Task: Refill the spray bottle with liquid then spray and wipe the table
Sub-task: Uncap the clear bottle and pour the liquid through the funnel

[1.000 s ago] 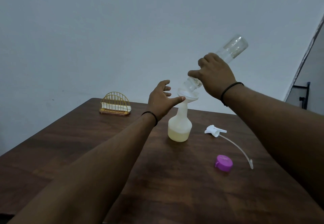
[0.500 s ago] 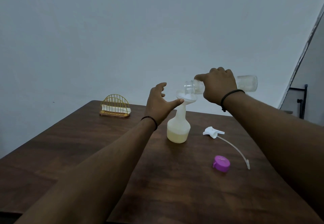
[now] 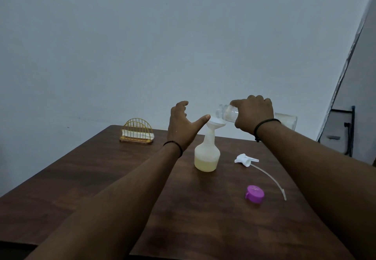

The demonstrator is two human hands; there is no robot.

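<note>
The table (image 3: pixel 101 178) is dark wood-grain with a dull sheen. The spray bottle (image 3: pixel 207 156) is translucent matt plastic; the clear bottle (image 3: pixel 227 113) looks glossy. The cap (image 3: pixel 255 194) is smooth purple plastic; the napkin holder (image 3: pixel 136 131) is gold wire.

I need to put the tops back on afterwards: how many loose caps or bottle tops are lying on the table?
2: the white spray head with its tube, right of the spray bottle, and the purple cap nearer the camera. Arms may hide others.
</note>
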